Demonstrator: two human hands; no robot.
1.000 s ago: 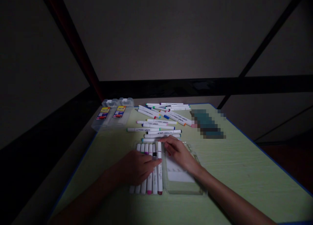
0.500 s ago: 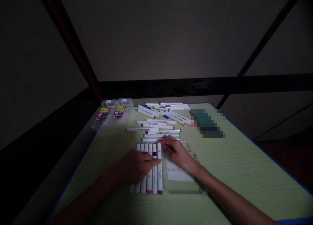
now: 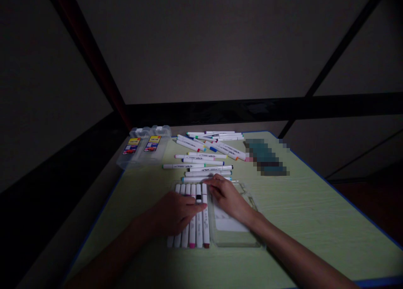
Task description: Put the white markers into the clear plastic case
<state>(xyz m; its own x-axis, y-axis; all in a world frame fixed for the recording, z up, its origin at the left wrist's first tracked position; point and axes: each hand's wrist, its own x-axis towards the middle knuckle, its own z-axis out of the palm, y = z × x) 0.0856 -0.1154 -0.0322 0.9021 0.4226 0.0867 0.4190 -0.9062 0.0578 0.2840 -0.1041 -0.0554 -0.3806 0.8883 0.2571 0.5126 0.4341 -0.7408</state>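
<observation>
A row of several white markers (image 3: 199, 228) lies side by side in one half of a clear plastic case (image 3: 239, 245). Across the row reaches my left hand (image 3: 176, 212), its index finger stretched out onto the rightmost marker (image 3: 206, 231), which has a brown end. The other fingers of that hand are partly hidden. At the top end of the same marker is my right hand (image 3: 227, 196), index finger extended to the cap and the other fingers loosely bent. Its wrist crosses the case's other half, where a white sheet (image 3: 233, 226) shows.
Loose markers (image 3: 204, 166) with coloured ends are strewn beyond the case. Two clear boxes (image 3: 154, 148) with yellow labels stand at the back left. A pixelated dark teal object (image 3: 264, 154) lies at the right. The green table (image 3: 315, 222) has a blue edge.
The whole view has shifted very slightly. Both hands stay in the same place on the rightmost marker.
</observation>
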